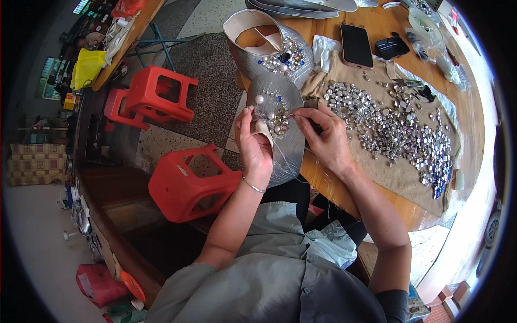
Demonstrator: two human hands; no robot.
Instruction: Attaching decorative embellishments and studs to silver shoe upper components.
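Silver shoe piece (291,144) held upright off the near left edge of a wooden table (334,181), above the person's lap, its upper part crusted with pearls and sparkling gems (278,121). The left hand (253,144) curls around its pale-lined left edge, gripping it from the side. The right hand (326,134) pinches thumb and forefinger together at the gem cluster, on something thin that is probably a needle (292,114), though it is too small to be sure.

A fine thread (329,202) trails below the piece toward the lap. It could catch on clothing or the table edge and tug the work, or tangle if pulled through fast. Because the left fingers are partly behind the piece, a hard push could prick them. If the left grip slackened, the curved piece might swing and put a gem out of line.

To the right, loose silver stones (388,124) lie scattered on a tan cloth (371,183), close to the right forearm; a sleeve or elbow dragging the cloth could spill them. A finished-looking second silver piece (296,39) stands just beyond, where a knock could topple it.
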